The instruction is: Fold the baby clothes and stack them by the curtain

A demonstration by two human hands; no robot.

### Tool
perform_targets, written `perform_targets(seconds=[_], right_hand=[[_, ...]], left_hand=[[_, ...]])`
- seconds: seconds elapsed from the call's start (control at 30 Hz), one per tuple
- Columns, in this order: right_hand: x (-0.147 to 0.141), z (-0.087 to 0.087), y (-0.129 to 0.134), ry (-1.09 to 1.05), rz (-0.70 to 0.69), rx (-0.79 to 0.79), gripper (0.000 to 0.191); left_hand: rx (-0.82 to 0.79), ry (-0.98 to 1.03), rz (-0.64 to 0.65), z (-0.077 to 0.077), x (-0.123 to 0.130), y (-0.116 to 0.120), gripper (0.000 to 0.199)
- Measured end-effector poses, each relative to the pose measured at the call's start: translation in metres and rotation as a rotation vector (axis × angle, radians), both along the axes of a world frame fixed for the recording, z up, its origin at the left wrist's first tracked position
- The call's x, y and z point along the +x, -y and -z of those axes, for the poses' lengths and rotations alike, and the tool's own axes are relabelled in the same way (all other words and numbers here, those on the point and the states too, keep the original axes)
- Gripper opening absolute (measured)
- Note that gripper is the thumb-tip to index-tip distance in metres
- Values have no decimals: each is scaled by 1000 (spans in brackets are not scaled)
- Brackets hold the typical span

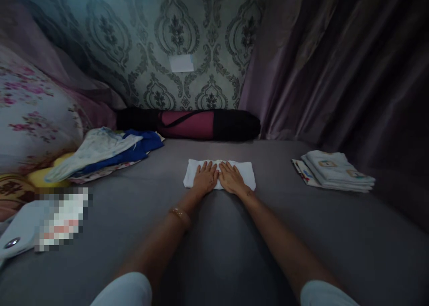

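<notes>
A white folded cloth point(248, 174) lies flat on the grey sheet point(214, 234), near the middle of the view. My left hand point(205, 179) rests palm down on its left half, fingers stretched forward and slightly apart. Beside it, my right hand point(230, 177) lies flat on the right half, with its fingers also spread. The two hands nearly touch at the centre of the cloth, and neither grips it. Both ends of the cloth show beyond the hands.
Folded white printed cloths point(338, 169) are stacked at the right. Loose garments point(110, 151) lie in a heap at the left, near a floral pillow point(36, 113) and a white fan-like object point(28, 225). A black and maroon bag point(191, 125) lies along the wall.
</notes>
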State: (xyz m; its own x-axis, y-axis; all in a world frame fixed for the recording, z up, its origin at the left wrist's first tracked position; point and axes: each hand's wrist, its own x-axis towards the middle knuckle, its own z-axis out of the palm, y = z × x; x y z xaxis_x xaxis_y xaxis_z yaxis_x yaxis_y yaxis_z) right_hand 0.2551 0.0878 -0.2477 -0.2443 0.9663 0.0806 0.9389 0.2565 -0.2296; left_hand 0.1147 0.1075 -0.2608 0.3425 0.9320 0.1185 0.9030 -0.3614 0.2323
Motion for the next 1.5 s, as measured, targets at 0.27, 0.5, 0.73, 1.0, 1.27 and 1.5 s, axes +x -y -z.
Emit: perform_targets(seconds=[0.27, 0.5, 0.73, 1.0, 1.27, 1.5], right_hand=[[31, -7, 10, 0, 128, 15, 56], [43, 1, 11, 14, 131, -19, 56], [76, 10, 16, 39, 257, 36, 58], [81, 11, 12, 5, 230, -17, 59], [88, -5, 29, -46, 613, 17, 53], [63, -15, 34, -100, 583, -45, 52]], left_hand=[[72, -77, -73, -10, -28, 1, 58], [-54, -48, -105, -1, -45, -6, 60], [-112, -49, -233, -3, -78, -5, 63], [-114, -103, -266, -9, -72, -4, 63], [-118, -13, -518, -23, -79, 8, 53], [-243, 13, -547, -27, -69, 6, 48]])
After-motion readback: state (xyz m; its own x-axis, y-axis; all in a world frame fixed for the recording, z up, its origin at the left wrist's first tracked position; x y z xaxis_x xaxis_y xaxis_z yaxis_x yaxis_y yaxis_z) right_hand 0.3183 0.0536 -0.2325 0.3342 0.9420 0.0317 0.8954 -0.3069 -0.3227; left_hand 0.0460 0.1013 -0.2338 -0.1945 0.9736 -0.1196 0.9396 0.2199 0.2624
